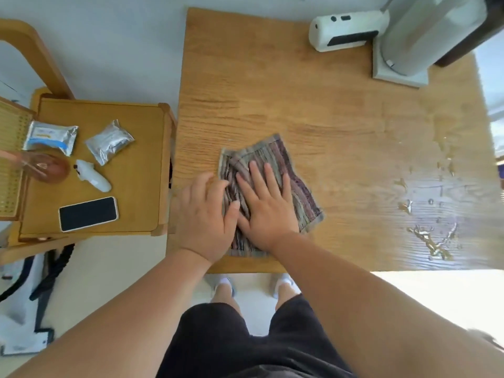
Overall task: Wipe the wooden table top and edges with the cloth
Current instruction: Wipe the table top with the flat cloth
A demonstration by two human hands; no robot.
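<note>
Both palms, left hand (203,214) and right hand (266,207), are pressing flat, unclenched, on the cloth (272,159) at lower centre of the wooden table (272,91); water puddles (431,238) at right are awaiting wiping, edges seemingly untouched

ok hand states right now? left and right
Left hand: open, fingers curled slightly, resting at the cloth's left edge, gripping nothing.
Right hand: open, flat, fingers spread, pressing on the cloth.
</note>
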